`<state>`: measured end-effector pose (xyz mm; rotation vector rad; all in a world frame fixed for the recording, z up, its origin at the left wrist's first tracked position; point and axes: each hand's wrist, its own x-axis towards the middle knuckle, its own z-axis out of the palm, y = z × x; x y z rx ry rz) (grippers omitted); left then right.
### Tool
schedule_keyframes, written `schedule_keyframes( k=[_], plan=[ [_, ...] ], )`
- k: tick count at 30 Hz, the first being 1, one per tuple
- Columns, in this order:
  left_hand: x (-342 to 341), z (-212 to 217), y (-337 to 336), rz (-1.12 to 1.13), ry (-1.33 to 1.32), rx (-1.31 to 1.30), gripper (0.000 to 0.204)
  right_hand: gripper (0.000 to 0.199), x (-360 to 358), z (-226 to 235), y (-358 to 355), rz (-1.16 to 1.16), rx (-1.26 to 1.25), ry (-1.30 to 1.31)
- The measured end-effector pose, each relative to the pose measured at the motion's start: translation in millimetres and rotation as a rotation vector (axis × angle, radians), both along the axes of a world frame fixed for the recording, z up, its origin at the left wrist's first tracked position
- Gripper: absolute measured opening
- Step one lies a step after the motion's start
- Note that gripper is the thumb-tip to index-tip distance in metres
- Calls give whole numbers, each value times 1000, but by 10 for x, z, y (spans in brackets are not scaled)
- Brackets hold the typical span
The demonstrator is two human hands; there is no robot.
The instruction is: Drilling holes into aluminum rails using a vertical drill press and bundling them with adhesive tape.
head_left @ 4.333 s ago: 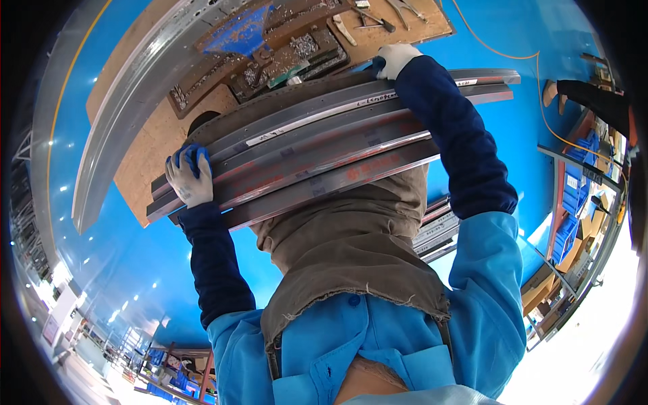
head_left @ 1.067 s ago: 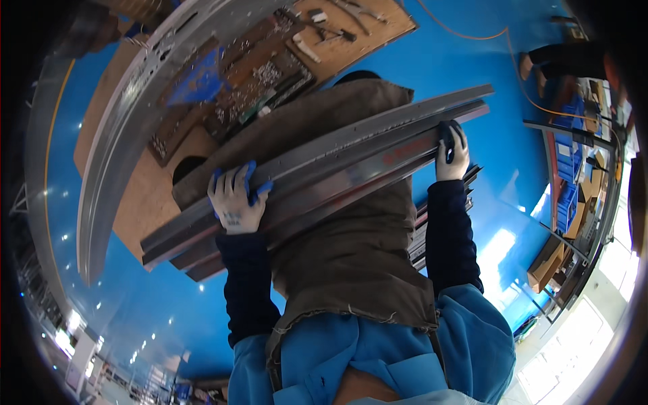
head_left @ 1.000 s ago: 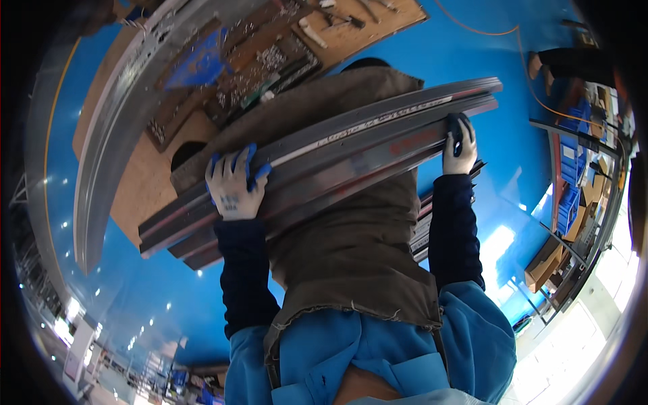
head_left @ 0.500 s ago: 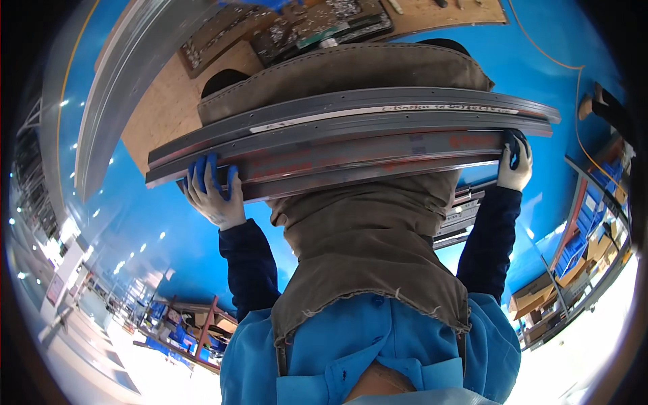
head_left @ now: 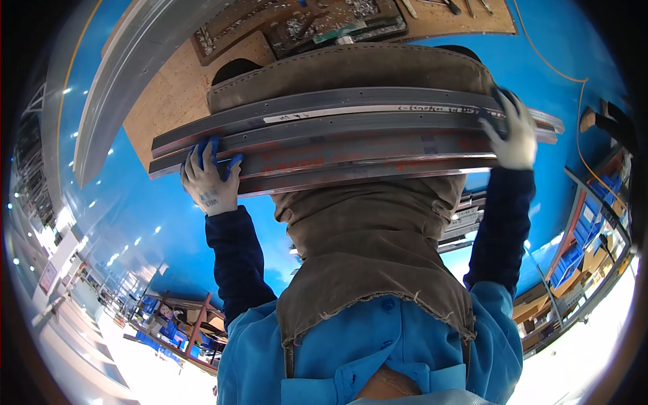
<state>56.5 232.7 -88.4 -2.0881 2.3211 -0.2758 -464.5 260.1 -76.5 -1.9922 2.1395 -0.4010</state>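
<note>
Several long dark grey metal profiles (head_left: 378,123) lie side by side across my lap. The farther one carries a pale strip of tape (head_left: 337,113) with handwriting, and reddish print marks the nearer one. My left hand (head_left: 210,177), in a white glove with blue fingertips, is closed round the near profile's left end, fingers over its top. Towards the right end, my right hand (head_left: 514,131), gloved alike, reaches over the farther profile with fingers and thumb apart. Its fingertips are slightly blurred, and whether they press on the metal I cannot tell.
Beyond my knees lies a brown board (head_left: 169,94) bearing a dark metal fixture (head_left: 337,34) strewn with shavings, and hand tools (head_left: 453,7). A large curved grey profile (head_left: 128,81) stands at left. More profiles (head_left: 466,223) lie beside my right hip. Shelves with boxes (head_left: 587,236) stand at right.
My right hand has let go of the near profile's right end and moved farther out, over the farther profile. My left hand keeps its hold. The view has shifted slightly.
</note>
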Motion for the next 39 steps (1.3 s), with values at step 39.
schedule_keyframes(
  k=[39],
  plan=[
    [-1659, -166, -342, -577, 322, 439, 82, 35, -1155, -692, -1438, -84, -171, 428]
  ],
)
